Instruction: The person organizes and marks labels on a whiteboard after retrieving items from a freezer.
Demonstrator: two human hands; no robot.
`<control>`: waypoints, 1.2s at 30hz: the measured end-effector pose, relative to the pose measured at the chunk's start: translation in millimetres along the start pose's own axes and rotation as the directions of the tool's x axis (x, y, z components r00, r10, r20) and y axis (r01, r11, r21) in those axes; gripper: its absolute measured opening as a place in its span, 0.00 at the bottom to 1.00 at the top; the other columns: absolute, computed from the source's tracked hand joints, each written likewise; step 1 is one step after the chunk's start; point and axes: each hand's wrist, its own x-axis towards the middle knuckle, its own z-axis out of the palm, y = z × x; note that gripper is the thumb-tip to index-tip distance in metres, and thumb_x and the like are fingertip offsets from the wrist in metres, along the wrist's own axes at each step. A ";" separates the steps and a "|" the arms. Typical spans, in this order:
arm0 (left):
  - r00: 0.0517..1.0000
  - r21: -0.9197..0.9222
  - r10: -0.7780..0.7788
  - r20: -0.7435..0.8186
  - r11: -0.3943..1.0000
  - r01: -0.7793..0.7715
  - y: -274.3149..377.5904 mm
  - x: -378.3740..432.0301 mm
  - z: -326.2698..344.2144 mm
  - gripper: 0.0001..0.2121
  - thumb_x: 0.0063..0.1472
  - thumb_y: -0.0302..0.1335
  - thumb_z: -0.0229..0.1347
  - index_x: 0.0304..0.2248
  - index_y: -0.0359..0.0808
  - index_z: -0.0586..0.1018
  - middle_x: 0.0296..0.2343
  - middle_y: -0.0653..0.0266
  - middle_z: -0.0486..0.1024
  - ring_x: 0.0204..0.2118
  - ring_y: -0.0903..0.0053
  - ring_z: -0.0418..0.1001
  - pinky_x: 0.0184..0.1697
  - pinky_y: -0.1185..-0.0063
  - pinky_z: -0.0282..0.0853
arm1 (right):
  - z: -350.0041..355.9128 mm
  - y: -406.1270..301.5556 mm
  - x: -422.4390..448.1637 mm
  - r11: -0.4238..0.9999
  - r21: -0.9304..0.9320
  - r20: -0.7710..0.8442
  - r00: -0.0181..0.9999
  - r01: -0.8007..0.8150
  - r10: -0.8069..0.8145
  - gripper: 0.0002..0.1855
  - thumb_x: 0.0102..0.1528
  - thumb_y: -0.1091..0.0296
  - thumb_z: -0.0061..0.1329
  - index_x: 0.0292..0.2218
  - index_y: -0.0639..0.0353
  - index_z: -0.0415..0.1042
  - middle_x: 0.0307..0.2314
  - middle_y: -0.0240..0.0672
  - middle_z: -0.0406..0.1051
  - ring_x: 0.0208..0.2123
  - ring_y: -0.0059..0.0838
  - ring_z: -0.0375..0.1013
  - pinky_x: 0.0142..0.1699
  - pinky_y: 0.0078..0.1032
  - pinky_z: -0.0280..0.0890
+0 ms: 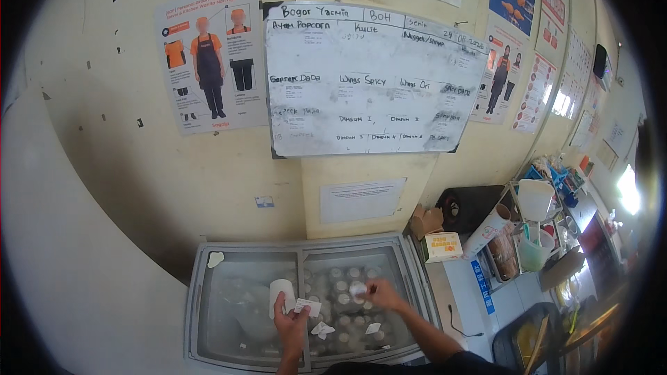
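My left hand (pixel 289 325) holds a white paper roll (pixel 280 294), and a small printed label (pixel 308 307) sticks out at its fingertips. A crumpled bit of white paper (pixel 357 290) is pinched between the fingers of my right hand (pixel 384 295). Both hands are over a chest freezer (pixel 250 245) with two glass lids. Under the right glass lid (pixel 385 260) stand several round-topped containers (pixel 343 286), blurred by the glass. Crumpled paper (pixel 323 329) and a white scrap (pixel 372 328) lie on that side. The left glass lid (pixel 234 271) looks misty, with pale bags underneath.
A whiteboard (pixel 370 83) with handwriting hangs above the freezer. To the right, a counter (pixel 453 286) bears a yellow-and-white box (pixel 443 247), stacked paper cups (pixel 487 232), a plastic jug (pixel 535 247) and a cable (pixel 461 325). A black tray (pixel 503 341) sits at lower right.
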 end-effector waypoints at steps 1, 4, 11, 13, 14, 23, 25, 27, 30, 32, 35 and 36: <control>1.000 0.005 -0.003 -0.004 1.000 0.003 -1.3 0.4 0.8 0.38 0.56 0.14 0.61 0.62 0.28 0.55 0.53 0.50 0.64 0.45 0.69 0.75 0.46 0.77 0.74 | 17.0 11.6 -15.1 1.000 0.004 0.005 1.000 -0.003 0.003 0.17 0.50 0.59 0.66 0.29 0.61 0.73 0.21 0.29 0.70 0.24 0.17 0.66 0.31 0.22 0.63; 0.998 -0.069 -0.056 0.026 0.996 0.058 -4.4 0.1 -1.2 0.37 0.56 0.13 0.60 0.62 0.28 0.54 0.53 0.51 0.64 0.47 0.68 0.74 0.50 0.75 0.73 | 61.5 28.9 -54.4 0.997 0.071 -0.034 0.999 -0.006 0.008 0.15 0.52 0.62 0.64 0.30 0.61 0.72 0.24 0.34 0.74 0.26 0.21 0.70 0.32 0.25 0.65; 0.999 0.006 0.008 -0.036 1.000 -0.007 22.1 -15.7 10.2 0.35 0.57 0.13 0.59 0.62 0.28 0.58 0.57 0.54 0.59 0.56 0.70 0.66 0.58 0.74 0.65 | 107.6 90.5 -86.1 0.984 -0.128 -0.014 0.992 0.124 -0.127 0.07 0.57 0.67 0.53 0.36 0.59 0.78 0.33 0.43 0.72 0.32 0.47 0.76 0.40 0.38 0.70; 1.000 -0.048 -0.015 -0.005 0.999 0.015 15.9 -10.6 14.8 0.35 0.56 0.12 0.60 0.61 0.29 0.60 0.56 0.57 0.63 0.54 0.72 0.67 0.56 0.75 0.68 | 111.1 95.5 -97.5 0.972 -0.212 -0.077 0.990 0.102 -0.121 0.07 0.56 0.66 0.54 0.34 0.58 0.78 0.34 0.42 0.72 0.32 0.48 0.75 0.40 0.40 0.70; 1.000 -0.081 -0.014 0.000 0.997 0.014 15.4 -12.4 16.1 0.34 0.56 0.13 0.59 0.61 0.28 0.60 0.56 0.57 0.64 0.54 0.73 0.68 0.55 0.76 0.69 | 110.3 93.3 -103.8 0.926 -0.377 -0.018 0.999 0.035 -0.045 0.07 0.55 0.66 0.54 0.35 0.56 0.78 0.36 0.42 0.71 0.32 0.48 0.76 0.40 0.41 0.70; 0.995 -0.204 -0.026 0.094 0.978 0.045 40.1 -13.9 45.2 0.35 0.57 0.14 0.59 0.63 0.27 0.58 0.55 0.55 0.64 0.50 0.74 0.71 0.52 0.77 0.69 | 76.9 86.5 -97.9 0.844 -0.532 -0.107 0.994 -0.069 0.013 0.10 0.53 0.66 0.56 0.39 0.53 0.79 0.38 0.39 0.73 0.35 0.44 0.77 0.39 0.40 0.71; 0.995 -0.212 -0.010 0.101 0.977 0.031 41.8 -16.0 49.0 0.35 0.57 0.13 0.58 0.63 0.27 0.57 0.55 0.54 0.64 0.49 0.74 0.72 0.52 0.77 0.69 | 61.6 46.6 -95.0 0.879 -0.475 -0.164 0.985 -0.036 -0.047 0.10 0.55 0.66 0.56 0.40 0.54 0.79 0.37 0.39 0.74 0.34 0.39 0.77 0.39 0.36 0.71; 0.994 -0.217 0.003 0.107 0.976 0.021 41.8 -18.3 51.0 0.35 0.58 0.13 0.58 0.63 0.27 0.56 0.55 0.54 0.64 0.49 0.74 0.72 0.52 0.78 0.69 | 40.8 -25.7 -79.9 1.000 0.001 -0.041 0.999 0.003 -0.003 0.16 0.55 0.64 0.59 0.43 0.59 0.75 0.36 0.38 0.75 0.32 0.31 0.77 0.42 0.30 0.71; 0.992 -0.184 0.023 0.126 0.983 0.000 41.1 -19.5 57.0 0.36 0.58 0.14 0.57 0.63 0.26 0.55 0.56 0.54 0.63 0.49 0.74 0.72 0.52 0.78 0.69 | 19.6 -119.5 -77.6 0.721 0.693 0.014 0.999 0.025 -0.048 0.13 0.59 0.64 0.57 0.41 0.63 0.75 0.34 0.32 0.75 0.31 0.19 0.72 0.40 0.24 0.68; 0.988 -0.200 0.007 0.153 0.979 0.024 41.9 -21.8 61.9 0.36 0.56 0.13 0.58 0.63 0.29 0.59 0.58 0.57 0.59 0.51 0.75 0.70 0.52 0.77 0.69 | 20.5 -132.4 -68.3 0.751 0.654 -0.034 0.995 0.091 -0.092 0.11 0.60 0.65 0.55 0.39 0.64 0.74 0.33 0.30 0.75 0.31 0.16 0.71 0.39 0.22 0.67; 0.990 -0.202 0.049 0.129 0.979 -0.022 37.6 -22.9 62.2 0.36 0.56 0.14 0.57 0.63 0.29 0.58 0.59 0.57 0.58 0.50 0.74 0.71 0.49 0.77 0.69 | 19.0 -136.4 -58.8 0.814 0.565 -0.052 0.990 0.136 -0.129 0.09 0.62 0.67 0.54 0.37 0.64 0.73 0.29 0.27 0.73 0.31 0.14 0.69 0.38 0.20 0.64; 0.990 -0.206 0.058 0.131 0.978 -0.030 36.7 -22.2 60.3 0.36 0.56 0.14 0.57 0.63 0.29 0.58 0.59 0.57 0.58 0.50 0.74 0.71 0.49 0.77 0.69 | 17.4 -136.0 -54.0 0.849 0.517 -0.034 0.993 0.111 -0.109 0.07 0.61 0.69 0.53 0.36 0.64 0.72 0.28 0.27 0.70 0.31 0.15 0.68 0.38 0.18 0.63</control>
